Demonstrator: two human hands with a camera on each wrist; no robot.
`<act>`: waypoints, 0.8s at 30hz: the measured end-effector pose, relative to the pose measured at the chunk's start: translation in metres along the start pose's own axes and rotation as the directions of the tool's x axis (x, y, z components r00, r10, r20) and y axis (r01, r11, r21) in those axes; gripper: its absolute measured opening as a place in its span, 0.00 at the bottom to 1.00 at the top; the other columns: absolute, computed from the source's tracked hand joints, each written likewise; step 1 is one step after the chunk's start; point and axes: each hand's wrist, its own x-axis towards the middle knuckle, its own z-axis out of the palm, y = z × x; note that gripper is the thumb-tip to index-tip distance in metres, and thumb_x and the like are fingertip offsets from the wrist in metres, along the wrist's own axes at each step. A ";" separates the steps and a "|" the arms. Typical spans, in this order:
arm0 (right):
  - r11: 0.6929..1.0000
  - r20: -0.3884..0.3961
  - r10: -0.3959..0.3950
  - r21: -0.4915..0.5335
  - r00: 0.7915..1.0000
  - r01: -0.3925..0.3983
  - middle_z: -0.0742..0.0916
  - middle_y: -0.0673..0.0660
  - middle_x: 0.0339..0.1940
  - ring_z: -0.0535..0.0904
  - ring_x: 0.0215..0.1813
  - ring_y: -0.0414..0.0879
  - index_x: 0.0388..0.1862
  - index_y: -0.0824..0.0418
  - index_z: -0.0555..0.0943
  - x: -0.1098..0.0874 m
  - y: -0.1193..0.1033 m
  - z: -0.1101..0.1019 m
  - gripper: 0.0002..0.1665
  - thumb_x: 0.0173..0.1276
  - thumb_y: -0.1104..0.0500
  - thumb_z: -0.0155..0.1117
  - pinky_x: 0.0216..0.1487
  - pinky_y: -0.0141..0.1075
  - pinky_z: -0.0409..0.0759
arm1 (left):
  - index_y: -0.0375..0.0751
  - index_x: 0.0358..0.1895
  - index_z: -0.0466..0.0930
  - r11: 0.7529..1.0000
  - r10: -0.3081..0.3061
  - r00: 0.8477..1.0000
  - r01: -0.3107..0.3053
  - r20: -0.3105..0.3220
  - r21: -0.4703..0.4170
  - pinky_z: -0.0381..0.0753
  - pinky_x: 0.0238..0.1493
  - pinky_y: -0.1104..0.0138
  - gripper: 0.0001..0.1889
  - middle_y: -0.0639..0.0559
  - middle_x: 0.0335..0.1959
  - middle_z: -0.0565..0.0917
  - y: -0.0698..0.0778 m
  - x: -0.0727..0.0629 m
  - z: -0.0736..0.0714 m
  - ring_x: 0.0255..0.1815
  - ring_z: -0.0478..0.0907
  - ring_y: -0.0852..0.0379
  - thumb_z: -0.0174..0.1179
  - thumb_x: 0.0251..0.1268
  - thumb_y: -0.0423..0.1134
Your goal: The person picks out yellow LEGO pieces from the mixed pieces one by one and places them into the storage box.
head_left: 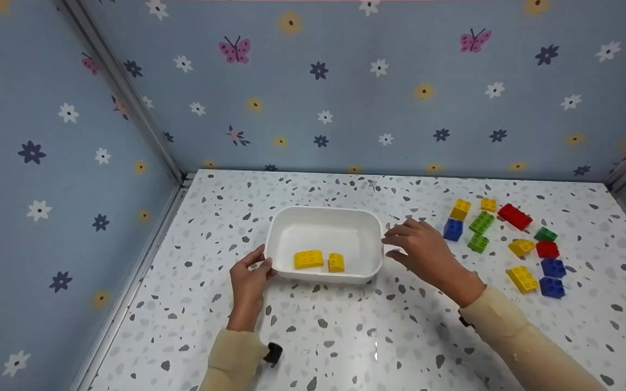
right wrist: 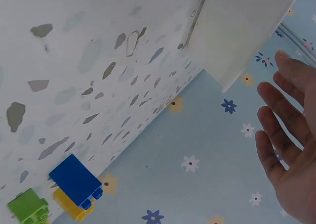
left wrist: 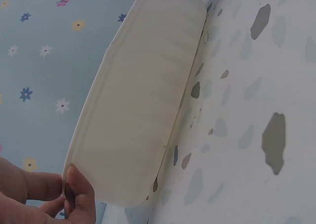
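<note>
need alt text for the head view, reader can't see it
A person's left grip holds the left side of a white tub containing two yellow blocks, with the right grip at its right side. Red, yellow, green and blue blocks lie further right on a speckled table, before flower-patterned walls.

We see an open-topped white box [head_left: 324, 234]; inside, by its near wall, lie two yellow studded blocks [head_left: 308, 259].

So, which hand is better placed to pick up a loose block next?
Probably the right hand: it's empty and nearer the loose blocks, while the left hand pinches the white container.
</note>
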 end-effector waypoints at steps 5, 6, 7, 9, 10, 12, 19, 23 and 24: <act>1.000 -0.016 0.004 -0.003 1.000 -0.004 0.92 0.57 0.47 0.84 0.49 0.54 0.45 0.60 0.93 -0.012 0.012 -0.003 0.15 0.59 0.63 0.84 0.51 0.51 0.86 | 0.29 0.69 0.78 1.000 -0.007 1.000 0.007 -0.006 0.012 0.84 0.38 0.76 0.22 0.37 0.54 0.75 0.000 0.001 0.000 0.37 0.80 0.57 0.59 0.74 0.23; 1.000 -0.015 0.008 -0.002 1.000 -0.008 0.92 0.57 0.47 0.85 0.49 0.54 0.46 0.60 0.93 -0.015 0.014 -0.004 0.15 0.59 0.63 0.84 0.51 0.50 0.86 | 0.30 0.69 0.78 1.000 -0.009 1.000 0.009 -0.005 0.015 0.84 0.38 0.76 0.22 0.37 0.55 0.75 0.000 0.001 0.000 0.37 0.80 0.56 0.59 0.74 0.24; 1.000 -0.015 0.011 -0.002 1.000 -0.011 0.92 0.57 0.47 0.84 0.49 0.54 0.46 0.60 0.93 -0.017 0.016 -0.004 0.15 0.58 0.63 0.84 0.51 0.50 0.86 | 0.30 0.70 0.78 1.000 -0.011 1.000 0.011 -0.005 0.017 0.84 0.38 0.76 0.22 0.37 0.55 0.75 0.000 0.001 0.000 0.38 0.80 0.56 0.59 0.75 0.24; 1.000 -0.015 0.016 0.003 1.000 -0.016 0.92 0.57 0.47 0.84 0.50 0.55 0.46 0.61 0.93 -0.021 0.020 -0.006 0.16 0.58 0.64 0.84 0.51 0.50 0.86 | 0.31 0.70 0.78 1.000 -0.013 1.000 0.013 -0.005 0.023 0.84 0.39 0.76 0.22 0.37 0.56 0.75 0.000 0.001 0.000 0.39 0.81 0.55 0.59 0.75 0.24; 1.000 -0.014 0.018 0.006 1.000 -0.018 0.92 0.58 0.47 0.84 0.50 0.55 0.47 0.61 0.93 -0.023 0.022 -0.006 0.16 0.58 0.64 0.84 0.51 0.50 0.86 | 0.31 0.70 0.78 1.000 -0.015 1.000 0.015 -0.007 0.026 0.84 0.39 0.76 0.22 0.37 0.56 0.75 0.000 0.000 0.000 0.39 0.81 0.55 0.59 0.75 0.24; 1.000 -0.014 0.025 0.012 1.000 -0.025 0.92 0.58 0.47 0.84 0.50 0.55 0.47 0.61 0.93 -0.027 0.025 -0.007 0.16 0.58 0.65 0.84 0.52 0.51 0.86 | 0.31 0.70 0.78 0.999 -0.017 1.000 0.017 -0.010 0.030 0.84 0.39 0.76 0.22 0.37 0.56 0.75 0.000 0.000 0.000 0.39 0.80 0.55 0.59 0.75 0.24; 0.997 -0.005 0.072 0.021 0.997 -0.072 0.92 0.57 0.48 0.84 0.51 0.55 0.48 0.60 0.93 -0.038 0.033 -0.009 0.17 0.59 0.65 0.83 0.53 0.51 0.87 | 0.32 0.70 0.78 0.999 -0.020 1.000 0.020 -0.020 0.039 0.84 0.38 0.76 0.23 0.37 0.56 0.75 0.001 0.000 0.002 0.37 0.78 0.57 0.59 0.74 0.24; 0.997 -0.023 0.076 0.016 0.997 -0.076 0.92 0.58 0.47 0.85 0.50 0.56 0.47 0.62 0.92 -0.045 0.037 -0.010 0.17 0.58 0.66 0.84 0.52 0.51 0.87 | 0.31 0.70 0.78 0.999 -0.013 1.000 0.014 -0.018 0.035 0.84 0.38 0.76 0.23 0.37 0.55 0.75 0.001 0.001 0.002 0.37 0.79 0.58 0.59 0.74 0.24; 0.997 -0.031 0.077 0.014 0.997 -0.077 0.92 0.58 0.47 0.84 0.50 0.56 0.46 0.62 0.92 -0.047 0.038 -0.010 0.17 0.57 0.67 0.84 0.52 0.51 0.87 | 0.31 0.70 0.78 0.999 -0.011 1.000 0.012 -0.017 0.037 0.84 0.38 0.76 0.23 0.37 0.55 0.75 0.001 0.001 0.001 0.37 0.79 0.58 0.59 0.74 0.24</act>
